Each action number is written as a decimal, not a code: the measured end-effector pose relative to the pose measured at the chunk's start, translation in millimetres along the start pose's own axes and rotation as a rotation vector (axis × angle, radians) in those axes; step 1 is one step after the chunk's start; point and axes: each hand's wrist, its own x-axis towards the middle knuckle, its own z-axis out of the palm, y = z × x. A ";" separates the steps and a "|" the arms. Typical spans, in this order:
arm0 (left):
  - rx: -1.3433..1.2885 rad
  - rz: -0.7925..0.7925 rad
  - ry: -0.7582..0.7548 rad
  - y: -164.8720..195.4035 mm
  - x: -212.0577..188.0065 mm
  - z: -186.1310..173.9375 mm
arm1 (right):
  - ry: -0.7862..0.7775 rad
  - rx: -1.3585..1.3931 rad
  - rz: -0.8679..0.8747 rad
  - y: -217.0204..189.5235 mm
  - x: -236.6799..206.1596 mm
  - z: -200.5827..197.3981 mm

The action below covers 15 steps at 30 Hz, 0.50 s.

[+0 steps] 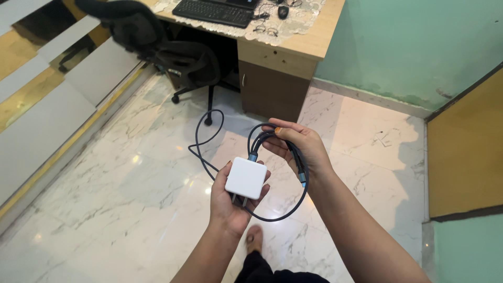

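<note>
My left hand (229,204) holds a white square charger block (245,178) in its palm, fingers curled around its sides. A dark cable (201,137) plugs into the block's top with a blue-tipped connector. My right hand (301,148) is closed around several coils of that cable, just right of the block. One loop hangs below both hands and another sweeps out to the upper left. A second blue-tipped connector (302,179) shows by my right wrist.
A wooden desk (285,57) with a black keyboard (214,11), mouse and glasses stands ahead. A black office chair (157,39) sits left of it. White marble floor (115,188), green wall right, my foot (255,238) below.
</note>
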 end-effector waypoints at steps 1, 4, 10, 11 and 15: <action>0.005 -0.005 0.007 3.7 19.4 7.1 | 0.009 0.010 -0.005 -4.6 18.8 -5.2; 0.015 -0.018 -0.044 17.6 80.7 26.9 | 0.008 0.038 -0.031 -17.4 77.3 -19.5; 0.083 -0.065 -0.096 67.1 207.2 80.6 | 0.013 0.079 -0.100 -57.5 202.4 -35.8; 0.093 -0.066 -0.134 74.1 228.1 88.5 | 0.020 0.082 -0.107 -63.4 220.9 -39.2; 0.102 -0.081 -0.139 96.7 300.1 125.1 | 0.060 0.099 -0.129 -87.8 293.1 -48.9</action>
